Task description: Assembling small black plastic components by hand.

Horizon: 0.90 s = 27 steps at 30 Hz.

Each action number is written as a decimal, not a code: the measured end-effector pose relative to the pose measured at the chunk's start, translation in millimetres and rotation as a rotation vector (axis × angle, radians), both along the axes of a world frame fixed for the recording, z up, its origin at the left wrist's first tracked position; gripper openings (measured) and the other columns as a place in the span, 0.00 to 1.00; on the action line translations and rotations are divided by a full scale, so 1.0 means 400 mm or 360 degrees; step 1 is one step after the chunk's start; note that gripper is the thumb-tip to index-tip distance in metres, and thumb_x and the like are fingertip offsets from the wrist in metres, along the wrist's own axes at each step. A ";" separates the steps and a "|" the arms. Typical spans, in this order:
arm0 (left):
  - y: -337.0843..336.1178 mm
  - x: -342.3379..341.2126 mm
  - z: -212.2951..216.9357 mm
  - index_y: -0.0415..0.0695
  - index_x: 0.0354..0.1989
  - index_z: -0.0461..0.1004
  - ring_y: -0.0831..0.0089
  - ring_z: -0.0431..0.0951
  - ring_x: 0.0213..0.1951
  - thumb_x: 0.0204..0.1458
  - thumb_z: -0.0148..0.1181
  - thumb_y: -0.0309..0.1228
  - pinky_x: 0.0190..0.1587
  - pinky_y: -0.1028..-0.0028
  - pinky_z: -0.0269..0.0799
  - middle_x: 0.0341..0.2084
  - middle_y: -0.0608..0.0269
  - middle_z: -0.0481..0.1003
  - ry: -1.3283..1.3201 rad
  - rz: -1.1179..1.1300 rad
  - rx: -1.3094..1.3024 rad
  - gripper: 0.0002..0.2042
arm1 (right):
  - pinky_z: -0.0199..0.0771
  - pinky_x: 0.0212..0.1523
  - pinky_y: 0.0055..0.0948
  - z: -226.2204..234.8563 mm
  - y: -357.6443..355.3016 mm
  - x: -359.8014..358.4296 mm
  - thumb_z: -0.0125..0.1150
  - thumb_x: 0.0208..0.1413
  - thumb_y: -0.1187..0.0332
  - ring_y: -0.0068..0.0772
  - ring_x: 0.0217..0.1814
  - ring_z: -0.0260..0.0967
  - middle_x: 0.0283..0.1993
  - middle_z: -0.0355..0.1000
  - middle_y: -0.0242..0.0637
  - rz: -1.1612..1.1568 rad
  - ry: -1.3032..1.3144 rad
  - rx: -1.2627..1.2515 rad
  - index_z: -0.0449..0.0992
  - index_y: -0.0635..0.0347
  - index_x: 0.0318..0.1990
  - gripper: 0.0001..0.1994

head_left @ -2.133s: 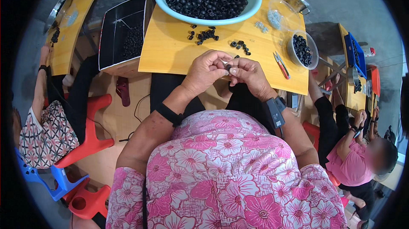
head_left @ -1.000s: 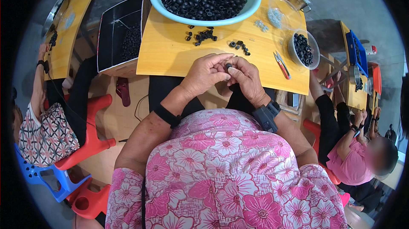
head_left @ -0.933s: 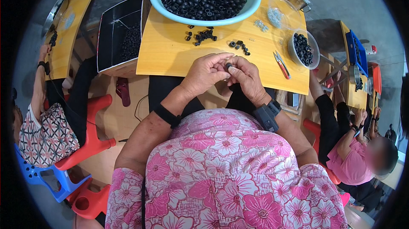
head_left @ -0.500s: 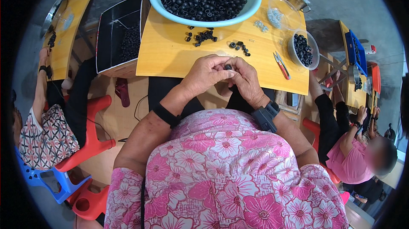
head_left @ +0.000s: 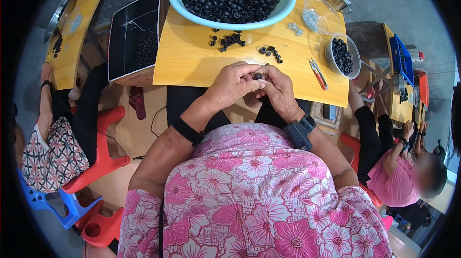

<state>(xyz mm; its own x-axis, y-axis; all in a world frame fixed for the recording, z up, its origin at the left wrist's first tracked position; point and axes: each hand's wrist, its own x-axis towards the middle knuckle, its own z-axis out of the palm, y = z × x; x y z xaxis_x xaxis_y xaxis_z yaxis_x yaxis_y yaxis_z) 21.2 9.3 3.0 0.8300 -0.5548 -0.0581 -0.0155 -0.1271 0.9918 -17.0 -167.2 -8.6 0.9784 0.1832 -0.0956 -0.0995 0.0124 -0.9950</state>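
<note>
My left hand and my right hand meet at the near edge of a yellow wooden table. Between their fingertips they pinch one small black ring-shaped part. Just beyond the hands, loose black parts lie in two little heaps, one at the middle and one further right. A big light-blue bowl at the far edge is heaped with the same black parts. My wrists carry a black band on the left and a dark watch on the right.
A small clear bowl of black parts and red-handled snips sit at the table's right. A black box stands left of the table. Other people sit at neighbouring tables on the left and right, on red and blue stools.
Both hands have stayed together at the table edge, with only slight finger movement around the small black part.
</note>
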 end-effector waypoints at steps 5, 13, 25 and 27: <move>0.003 0.002 -0.010 0.35 0.51 0.74 0.84 0.71 0.34 0.51 0.63 0.27 0.38 0.82 0.70 0.31 0.68 0.73 -0.0007 0.0015 0.0019 0.18 | 0.69 0.26 0.17 0.004 0.000 0.000 0.48 0.57 0.79 0.16 0.27 0.66 0.31 0.69 0.31 0.0001 0.0055 0.0005 0.69 0.67 0.45 0.09; -0.004 -0.005 -0.010 0.35 0.50 0.75 0.84 0.73 0.33 0.52 0.61 0.24 0.38 0.83 0.71 0.33 0.67 0.75 0.0035 0.0084 -0.0017 0.16 | 0.71 0.29 0.18 0.008 -0.004 0.018 0.50 0.60 0.77 0.16 0.27 0.67 0.31 0.69 0.31 0.0013 0.0093 0.0067 0.70 0.66 0.44 0.07; -0.007 -0.002 0.002 0.37 0.45 0.77 0.85 0.75 0.32 0.52 0.61 0.22 0.37 0.83 0.73 0.30 0.68 0.78 0.0118 0.0125 -0.0100 0.11 | 0.73 0.32 0.26 0.024 -0.090 0.072 0.58 0.60 0.60 0.19 0.26 0.61 0.32 0.67 0.30 0.0493 0.0773 0.0750 0.72 0.66 0.41 0.15; -0.007 -0.002 0.003 0.37 0.44 0.78 0.85 0.75 0.32 0.52 0.61 0.23 0.37 0.83 0.73 0.30 0.68 0.78 0.0140 0.0121 -0.0120 0.11 | 0.74 0.32 0.26 0.024 -0.092 0.075 0.59 0.60 0.59 0.19 0.26 0.61 0.31 0.67 0.29 0.0526 0.0793 0.0748 0.72 0.65 0.41 0.15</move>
